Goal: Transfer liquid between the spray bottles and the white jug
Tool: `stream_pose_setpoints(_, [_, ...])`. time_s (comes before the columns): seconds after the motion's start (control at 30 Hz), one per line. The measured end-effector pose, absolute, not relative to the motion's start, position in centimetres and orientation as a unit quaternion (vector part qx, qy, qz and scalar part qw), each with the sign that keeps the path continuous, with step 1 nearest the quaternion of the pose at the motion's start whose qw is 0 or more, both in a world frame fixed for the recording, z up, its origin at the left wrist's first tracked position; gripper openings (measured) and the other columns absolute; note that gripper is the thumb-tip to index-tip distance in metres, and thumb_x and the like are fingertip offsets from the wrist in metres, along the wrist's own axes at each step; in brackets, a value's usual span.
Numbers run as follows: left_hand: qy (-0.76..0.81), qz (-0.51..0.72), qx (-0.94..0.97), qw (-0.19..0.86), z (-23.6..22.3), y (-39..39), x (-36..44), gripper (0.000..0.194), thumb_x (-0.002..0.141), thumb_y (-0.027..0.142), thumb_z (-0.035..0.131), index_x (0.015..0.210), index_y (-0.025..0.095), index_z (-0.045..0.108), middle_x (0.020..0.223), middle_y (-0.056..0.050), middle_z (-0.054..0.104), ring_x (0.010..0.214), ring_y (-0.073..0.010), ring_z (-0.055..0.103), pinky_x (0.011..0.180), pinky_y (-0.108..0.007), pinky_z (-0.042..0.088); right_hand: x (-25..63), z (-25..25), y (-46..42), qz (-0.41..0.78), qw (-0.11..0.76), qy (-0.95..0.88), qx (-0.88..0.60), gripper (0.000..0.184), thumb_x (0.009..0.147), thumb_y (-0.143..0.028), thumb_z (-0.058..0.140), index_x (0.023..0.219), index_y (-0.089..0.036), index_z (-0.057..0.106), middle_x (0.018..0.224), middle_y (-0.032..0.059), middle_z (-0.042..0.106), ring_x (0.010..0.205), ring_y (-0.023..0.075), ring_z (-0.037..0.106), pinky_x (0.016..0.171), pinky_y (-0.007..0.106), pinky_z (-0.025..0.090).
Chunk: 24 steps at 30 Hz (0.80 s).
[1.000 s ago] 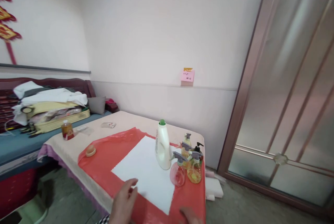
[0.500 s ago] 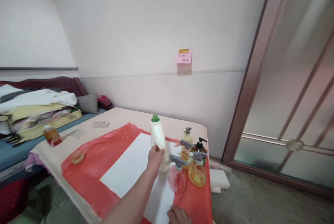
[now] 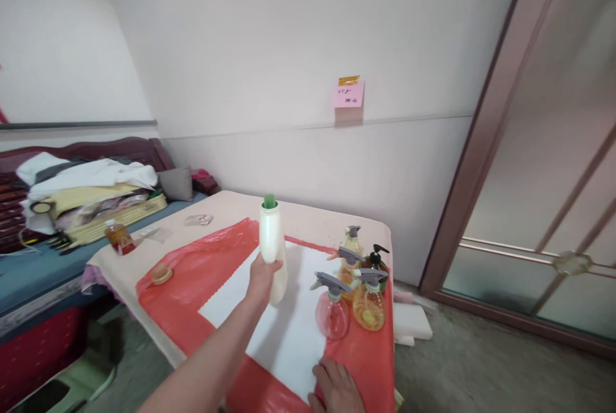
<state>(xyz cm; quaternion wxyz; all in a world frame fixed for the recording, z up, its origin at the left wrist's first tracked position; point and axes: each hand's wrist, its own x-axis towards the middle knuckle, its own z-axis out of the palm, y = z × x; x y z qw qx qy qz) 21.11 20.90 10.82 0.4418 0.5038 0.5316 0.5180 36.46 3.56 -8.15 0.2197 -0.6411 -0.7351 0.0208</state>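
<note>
Gripping the white bottle (image 3: 270, 233), your left hand (image 3: 262, 274) has its fingers closed on the body, partly hidden from view. You have it over the middle of the white sheet (image 3: 298, 342); whether its base touches the sheet you cannot tell. Your right hand (image 3: 338, 384) lies palm down at the sheet's near right edge, fingers side by side, thumb apart. Right of the sheet stand the pink spray bottle (image 3: 332, 319) and the yellow spray bottle (image 3: 369, 310). Left of the sheet, a round tan object (image 3: 162, 274) lies on the red plastic (image 3: 178, 317).
</note>
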Motion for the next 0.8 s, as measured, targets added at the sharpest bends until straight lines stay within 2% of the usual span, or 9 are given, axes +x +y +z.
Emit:
stream_pose_setpoints(0.23, [0.600,0.494,0.499,0.383,8.9,18.1,14.6,0.029,0.091,0.037,0.060,0.111,0.015,0.062,0.106,-0.006,0.066,0.090,-0.0180,0.064,0.080,-0.039,0.055,36.5,-6.4,2.9,0.074,0.224,-0.729,-0.643,0.043,0.071,-0.007,0.063,0.110,-0.025,0.067,0.119,0.0044,0.063,0.104,0.0264,0.057,0.094,0.036,0.044])
stream_pose_setpoints(0.37, [0.631,0.467,0.508,0.354,8.2,17.5,13.3,0.031,0.090,0.037,0.060,0.113,0.016,0.060,0.106,-0.006,0.065,0.090,-0.0185,0.064,0.081,-0.040,0.054,36.4,-5.4,2.4,0.079,0.221,-0.730,-0.642,0.044,0.074,-0.007,0.063,0.115,-0.024,0.066,0.122,0.0048,0.063,0.109,0.0259,0.056,0.097,0.035,0.042])
stream_pose_setpoints(0.43, [0.651,0.454,0.509,0.333,7.9,16.5,12.9,0.038,0.089,0.036,0.060,0.120,0.015,0.054,0.109,-0.009,0.065,0.091,-0.0205,0.064,0.082,-0.041,0.052,36.3,-4.9,2.1,0.081,0.219,-0.729,-0.643,0.044,0.075,-0.006,0.063,0.115,-0.024,0.066,0.124,0.0039,0.062,0.111,0.0251,0.055,0.099,0.035,0.041])
stream_pose_setpoints(0.53, [0.660,0.440,0.529,0.302,6.8,13.7,12.7,0.057,0.086,0.041,0.055,0.133,0.014,0.037,0.125,-0.017,0.059,0.103,-0.0271,0.063,0.087,-0.041,0.049,36.0,-4.3,1.6,0.082,0.214,-0.724,-0.651,0.044,0.077,-0.005,0.062,0.116,-0.024,0.065,0.125,0.0033,0.062,0.111,0.0246,0.056,0.100,0.036,0.041])
stream_pose_setpoints(0.63, [0.638,0.407,0.588,0.285,4.6,10.2,13.1,0.059,0.084,0.046,0.046,0.133,0.015,0.034,0.137,-0.019,0.052,0.124,-0.0291,0.053,0.100,-0.041,0.041,35.6,-3.7,1.0,0.079,0.210,-0.717,-0.660,0.041,0.080,-0.006,0.062,0.118,-0.023,0.064,0.126,0.0041,0.062,0.111,0.0255,0.055,0.099,0.038,0.042])
stream_pose_setpoints(0.7, [0.615,0.361,0.638,0.291,2.8,8.2,13.6,0.054,0.085,0.045,0.040,0.129,0.014,0.036,0.129,-0.017,0.060,0.120,-0.0263,0.057,0.099,-0.037,0.042,35.4,-3.6,0.7,0.075,0.210,-0.716,-0.661,0.040,0.082,-0.006,0.062,0.118,-0.023,0.063,0.127,0.0034,0.061,0.111,0.0253,0.055,0.099,0.039,0.043])
stream_pose_setpoints(0.8, [0.567,0.260,0.718,0.308,0.8,6.1,14.6,0.040,0.089,0.040,0.034,0.120,0.018,0.047,0.092,-0.007,0.072,0.090,-0.0209,0.068,0.082,-0.029,0.048,35.2,-3.6,0.4,0.070,0.209,-0.718,-0.660,0.039,0.084,-0.007,0.062,0.119,-0.022,0.062,0.127,0.0036,0.060,0.112,0.0252,0.055,0.099,0.041,0.043])
